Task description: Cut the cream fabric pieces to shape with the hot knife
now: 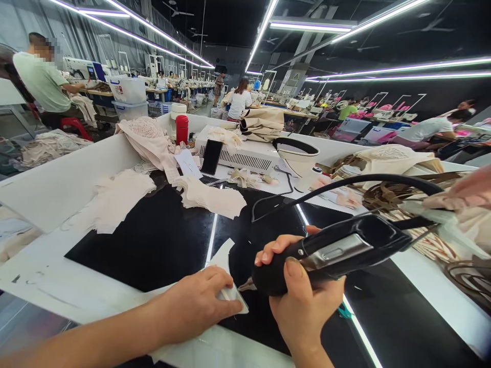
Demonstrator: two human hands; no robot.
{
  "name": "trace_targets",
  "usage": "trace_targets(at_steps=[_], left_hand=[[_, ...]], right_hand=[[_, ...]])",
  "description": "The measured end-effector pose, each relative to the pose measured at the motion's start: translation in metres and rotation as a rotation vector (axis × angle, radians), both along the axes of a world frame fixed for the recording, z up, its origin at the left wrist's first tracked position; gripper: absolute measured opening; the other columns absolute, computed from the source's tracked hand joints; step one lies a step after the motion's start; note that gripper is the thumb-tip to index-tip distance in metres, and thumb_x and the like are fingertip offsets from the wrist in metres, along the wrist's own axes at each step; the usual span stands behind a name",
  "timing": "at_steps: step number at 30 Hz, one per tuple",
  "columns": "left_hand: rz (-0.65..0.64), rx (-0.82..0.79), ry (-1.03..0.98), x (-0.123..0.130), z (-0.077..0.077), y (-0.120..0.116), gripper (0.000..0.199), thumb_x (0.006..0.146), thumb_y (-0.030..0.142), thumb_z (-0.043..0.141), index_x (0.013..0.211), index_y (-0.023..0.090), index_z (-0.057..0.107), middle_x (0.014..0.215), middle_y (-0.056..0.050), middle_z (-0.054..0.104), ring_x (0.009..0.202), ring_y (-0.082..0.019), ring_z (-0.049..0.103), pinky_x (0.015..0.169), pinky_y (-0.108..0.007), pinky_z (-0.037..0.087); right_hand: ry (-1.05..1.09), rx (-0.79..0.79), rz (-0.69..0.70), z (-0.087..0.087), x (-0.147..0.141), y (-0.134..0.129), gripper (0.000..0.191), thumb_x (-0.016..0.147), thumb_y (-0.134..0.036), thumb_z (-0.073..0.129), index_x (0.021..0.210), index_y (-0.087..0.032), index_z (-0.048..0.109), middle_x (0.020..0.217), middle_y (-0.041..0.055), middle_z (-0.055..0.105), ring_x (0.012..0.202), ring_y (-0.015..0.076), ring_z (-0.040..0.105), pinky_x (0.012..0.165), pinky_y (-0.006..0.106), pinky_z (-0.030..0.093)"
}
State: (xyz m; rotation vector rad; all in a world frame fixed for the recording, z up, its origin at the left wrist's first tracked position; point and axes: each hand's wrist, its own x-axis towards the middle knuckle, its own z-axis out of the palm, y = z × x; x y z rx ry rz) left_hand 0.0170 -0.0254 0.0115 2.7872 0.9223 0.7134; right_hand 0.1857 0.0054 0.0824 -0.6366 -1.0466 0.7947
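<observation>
My left hand [205, 301] is closed on a white cut piece [223, 255], thumb and fingers pinching its near edge just above the black tabletop. My right hand [303, 301] wraps round a black corded hand tool [333, 250] with a metal strip along its side. The tool's narrow end reaches toward the white piece; its exact tip and any contact are hidden by my hands. A black cord [368, 179] arches from the tool's rear to the right. Beyond my hands lies a stack of beige fabric pieces [209, 197].
More beige pieces [120, 197] lie left on the black tabletop [169, 255]. Behind stand a phone [211, 157], a red bottle [181, 129] and a white vented box [245, 156]. Another person's blurred hand [471, 186] is at right, near brown straps [406, 191]. A teal object [345, 310] lies near my right hand.
</observation>
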Motion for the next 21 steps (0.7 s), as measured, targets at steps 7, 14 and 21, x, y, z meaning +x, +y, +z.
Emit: trace_targets(at_steps=[7,14,21], left_hand=[[0.012,-0.001,0.009,0.003,0.004,-0.006,0.034,0.092,0.002,0.06,0.12,0.02,0.064,0.114,-0.011,0.06,0.104,-0.024,0.063,0.091,-0.034,0.06],[0.032,0.05,-0.021,0.002,0.01,-0.017,0.016,0.102,0.011,0.051,0.114,0.012,0.062,0.109,-0.011,0.065,0.109,-0.024,0.064,0.098,-0.035,0.058],[-0.1,0.046,-0.064,-0.013,0.021,0.02,0.02,0.106,0.014,0.045,0.106,0.011,0.065,0.114,-0.011,0.069,0.112,-0.022,0.065,0.103,-0.032,0.055]], right_hand=[[-0.039,-0.032,0.01,-0.005,-0.003,-0.002,0.036,0.088,-0.026,0.076,0.12,-0.03,0.06,0.082,-0.0033,0.067,0.06,0.013,0.063,0.057,0.03,0.059],[-0.042,-0.006,0.033,-0.005,-0.001,-0.009,0.039,0.088,-0.028,0.078,0.122,-0.029,0.059,0.082,-0.0027,0.067,0.06,0.0137,0.065,0.058,0.031,0.06],[-0.045,0.013,0.041,-0.007,-0.003,-0.01,0.039,0.088,-0.028,0.078,0.122,-0.03,0.06,0.082,-0.0035,0.067,0.06,0.0129,0.065,0.059,0.03,0.059]])
